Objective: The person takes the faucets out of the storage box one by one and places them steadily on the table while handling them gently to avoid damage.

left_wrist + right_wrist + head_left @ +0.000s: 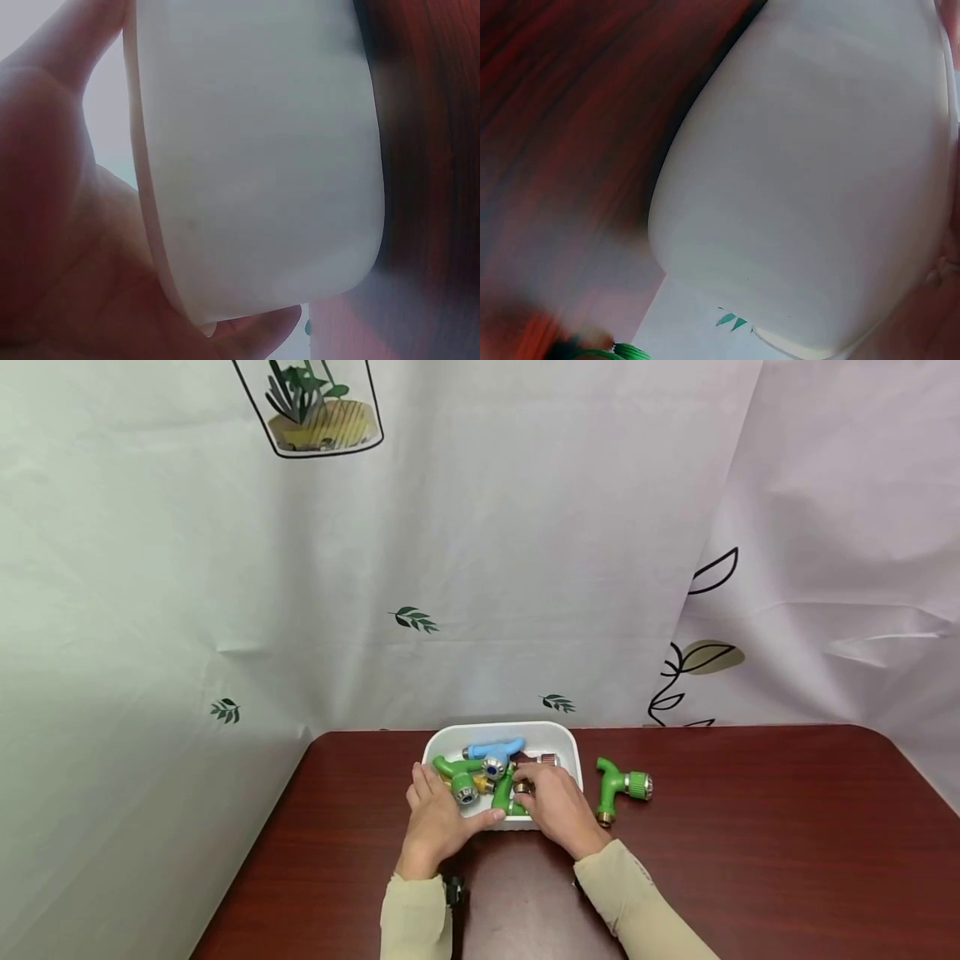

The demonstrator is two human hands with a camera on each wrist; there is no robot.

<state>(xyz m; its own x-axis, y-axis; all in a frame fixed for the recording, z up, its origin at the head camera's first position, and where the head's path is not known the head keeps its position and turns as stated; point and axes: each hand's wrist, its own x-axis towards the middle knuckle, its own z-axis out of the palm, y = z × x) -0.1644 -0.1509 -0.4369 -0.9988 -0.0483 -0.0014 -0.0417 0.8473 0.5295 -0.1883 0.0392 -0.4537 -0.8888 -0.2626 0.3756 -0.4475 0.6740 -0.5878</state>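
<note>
A white plastic tub (455, 737) holds several garden taps in green, blue, yellow and dark red. My left hand (435, 820) holds the tub's near-left corner, fingers over the left wall and thumb along the front rim. In the left wrist view, that hand wraps the rim of the tub (262, 165). Reaching in from the right, my right hand (557, 803) pinches a tap at its brass end (522, 787). My fingers hide part of this tap. Beside them are a green tap (502, 795), a blue tap (498, 753) and another green tap (463, 783).
On the brown table (750, 843), a separate green tap (617, 787) lies just right of the tub. Behind the table's far edge hangs a pale curtain (525, 568) with leaf prints. The right wrist view shows mostly the tub's outer wall (802, 180).
</note>
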